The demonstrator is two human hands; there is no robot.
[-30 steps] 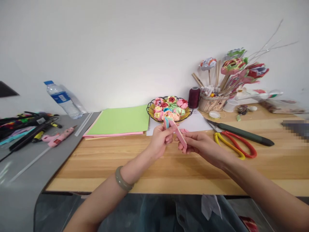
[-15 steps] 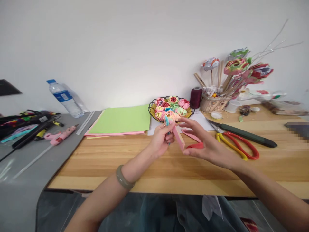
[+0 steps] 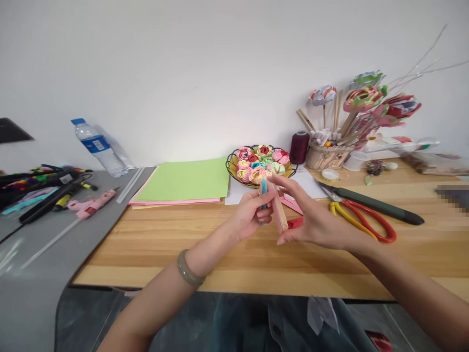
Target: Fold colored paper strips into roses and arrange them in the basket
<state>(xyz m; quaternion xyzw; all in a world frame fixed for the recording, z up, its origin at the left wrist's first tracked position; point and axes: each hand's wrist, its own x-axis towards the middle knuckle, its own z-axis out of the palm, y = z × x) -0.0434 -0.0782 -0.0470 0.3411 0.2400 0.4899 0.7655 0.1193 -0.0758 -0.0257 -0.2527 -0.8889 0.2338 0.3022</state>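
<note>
In the middle of the view, my left hand [image 3: 252,212] pinches a bundle of folded coloured paper strips [image 3: 280,215], with blue showing at the thumb and pink, peach and green edges facing me. My right hand [image 3: 315,215] curves round the bundle's other side, thumb at its lower end and fingers near its upper end. Whether the right fingers press on it is hard to tell. Behind that hand, red and pink paper pieces [image 3: 295,223] show on the table, partly hidden.
Behind the hands stands a basket of paper flowers [image 3: 229,171]. Green paper sheets [image 3: 183,181] lie left of it. Red-and-yellow scissors [image 3: 384,230] and a dark green-handled tool [image 3: 388,209] lie right. A glue gun [image 3: 95,205] and water bottle [image 3: 98,146] are left, thread spool [image 3: 299,148] behind.
Both hands have shifted slightly right with the paper bundle. The bundle has turned so more of its layered edge faces me, and the right thumb sits a little lower.
</note>
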